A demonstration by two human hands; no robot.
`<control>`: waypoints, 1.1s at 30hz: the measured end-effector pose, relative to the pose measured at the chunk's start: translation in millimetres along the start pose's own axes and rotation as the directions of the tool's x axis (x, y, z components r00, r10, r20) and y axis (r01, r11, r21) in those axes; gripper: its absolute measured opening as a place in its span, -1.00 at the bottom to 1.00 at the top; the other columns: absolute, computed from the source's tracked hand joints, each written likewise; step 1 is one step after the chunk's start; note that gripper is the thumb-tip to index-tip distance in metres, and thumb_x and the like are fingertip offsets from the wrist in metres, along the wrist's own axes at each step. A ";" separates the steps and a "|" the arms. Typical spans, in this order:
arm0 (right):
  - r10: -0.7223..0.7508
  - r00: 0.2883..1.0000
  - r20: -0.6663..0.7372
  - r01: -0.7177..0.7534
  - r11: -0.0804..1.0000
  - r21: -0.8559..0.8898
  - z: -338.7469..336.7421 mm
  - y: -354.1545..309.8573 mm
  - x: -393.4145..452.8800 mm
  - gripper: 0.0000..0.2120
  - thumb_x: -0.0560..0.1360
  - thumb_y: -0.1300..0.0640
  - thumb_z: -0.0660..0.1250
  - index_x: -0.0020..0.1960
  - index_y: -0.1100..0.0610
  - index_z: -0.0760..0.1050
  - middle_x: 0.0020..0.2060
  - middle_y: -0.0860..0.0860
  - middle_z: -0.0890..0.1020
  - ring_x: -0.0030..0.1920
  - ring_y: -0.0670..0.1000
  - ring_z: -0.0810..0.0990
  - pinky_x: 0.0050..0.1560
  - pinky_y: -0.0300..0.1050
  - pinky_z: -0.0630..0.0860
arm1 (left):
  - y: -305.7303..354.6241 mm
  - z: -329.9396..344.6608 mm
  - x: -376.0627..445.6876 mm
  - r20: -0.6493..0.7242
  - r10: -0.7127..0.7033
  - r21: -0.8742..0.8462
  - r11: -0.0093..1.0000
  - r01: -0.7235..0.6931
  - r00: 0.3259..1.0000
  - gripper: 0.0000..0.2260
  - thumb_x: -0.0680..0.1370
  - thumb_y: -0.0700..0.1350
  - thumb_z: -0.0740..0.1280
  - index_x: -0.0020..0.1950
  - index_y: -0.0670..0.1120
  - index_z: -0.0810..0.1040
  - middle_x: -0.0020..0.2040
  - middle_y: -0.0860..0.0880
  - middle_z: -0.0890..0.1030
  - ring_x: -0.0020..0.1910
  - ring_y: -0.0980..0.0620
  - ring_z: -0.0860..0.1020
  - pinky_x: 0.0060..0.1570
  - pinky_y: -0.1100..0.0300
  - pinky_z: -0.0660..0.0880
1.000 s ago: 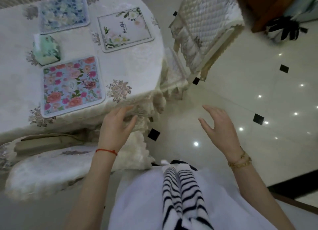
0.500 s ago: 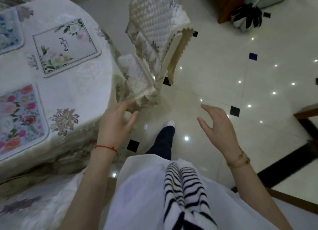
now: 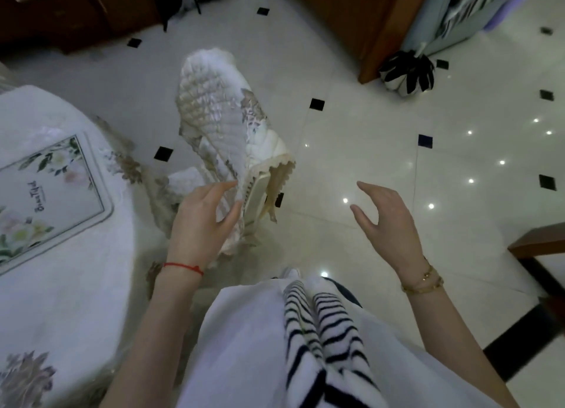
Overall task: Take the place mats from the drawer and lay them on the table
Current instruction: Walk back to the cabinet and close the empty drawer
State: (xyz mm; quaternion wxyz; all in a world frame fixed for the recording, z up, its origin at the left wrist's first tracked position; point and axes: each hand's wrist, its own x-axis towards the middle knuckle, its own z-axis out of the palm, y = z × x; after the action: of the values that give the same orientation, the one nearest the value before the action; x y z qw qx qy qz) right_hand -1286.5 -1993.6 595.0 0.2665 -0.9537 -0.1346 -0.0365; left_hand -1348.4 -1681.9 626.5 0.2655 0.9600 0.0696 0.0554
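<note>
Nearest the camera hangs the person's white top with a black-and-white striped scarf (image 3: 318, 331) down its front. Above it both bare hands are raised over the floor, each empty. The left hand (image 3: 200, 221), with a thin red string bracelet (image 3: 183, 267) at the wrist, has a loose, wide grip: fingers spread and slightly curled, thumb apart, holding nothing. It appears in front of the lower edge of a chair cover, though whether the fingertips touch the fabric cannot be told from this angle. The right hand (image 3: 386, 221), with gold chain bracelets (image 3: 423, 282) on its wrist, is likewise open wide, fingers curved, closed on nothing, above bare glossy tile.

To the left of the left hand lies the round table under a white embroidered tablecloth (image 3: 70, 285). On it rests a white rectangular place mat printed with green leaves, pale flowers and script lettering (image 3: 46, 199), flat and partly cut by the frame edge. It lies well apart from the left hand, to that hand's left, and much farther from the right hand.

Beyond the left hand stands a chair in a cream quilted cover with a scalloped trim (image 3: 223, 132), pushed close to the table. Farther off spreads the shiny white tiled floor with small black diamond insets (image 3: 367, 138), then dark brown wooden furniture (image 3: 345, 16) and a black-and-white folded umbrella (image 3: 406, 74) near its foot.
</note>
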 end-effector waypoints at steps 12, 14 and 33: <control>-0.113 0.991 0.076 0.111 0.993 0.035 -4.2 73.9 242.8 -0.59 0.57 0.06 0.33 0.38 0.14 0.44 0.25 0.05 0.57 0.27 0.05 0.48 0.30 -0.29 0.25 | 41.7 38.1 199.3 -0.149 -0.064 0.008 0.998 0.066 0.987 -0.70 0.56 -0.04 0.35 0.27 -0.09 0.54 0.12 -0.07 0.63 0.11 -0.04 0.57 0.14 0.13 0.48; -0.166 0.980 0.108 0.163 0.986 0.032 -5.8 87.8 293.7 -0.59 0.57 0.06 0.33 0.38 0.14 0.44 0.25 0.05 0.57 0.27 0.06 0.48 0.30 -0.28 0.26 | 49.1 50.3 233.2 -0.176 -0.108 0.003 0.994 0.110 0.978 -0.70 0.55 -0.05 0.34 0.26 -0.10 0.54 0.10 -0.06 0.63 0.08 -0.04 0.57 0.12 0.17 0.46; -0.481 0.811 0.333 0.463 0.876 0.138 53.4 105.2 684.5 -0.58 0.56 0.05 0.34 0.38 0.15 0.45 0.25 0.04 0.57 0.28 0.04 0.49 0.29 -0.30 0.28 | 36.5 88.5 498.5 -0.299 -0.582 -0.169 0.812 0.559 0.756 -0.69 0.55 -0.07 0.35 0.28 -0.07 0.54 0.18 -0.06 0.61 0.19 -0.04 0.52 0.19 0.21 0.37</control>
State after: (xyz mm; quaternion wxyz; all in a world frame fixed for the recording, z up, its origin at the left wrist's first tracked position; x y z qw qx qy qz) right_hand -599.7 -1890.0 593.7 0.2439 -0.8738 -0.4139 0.0758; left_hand -841.3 -1676.1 604.5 0.2869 0.8589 0.4012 0.1377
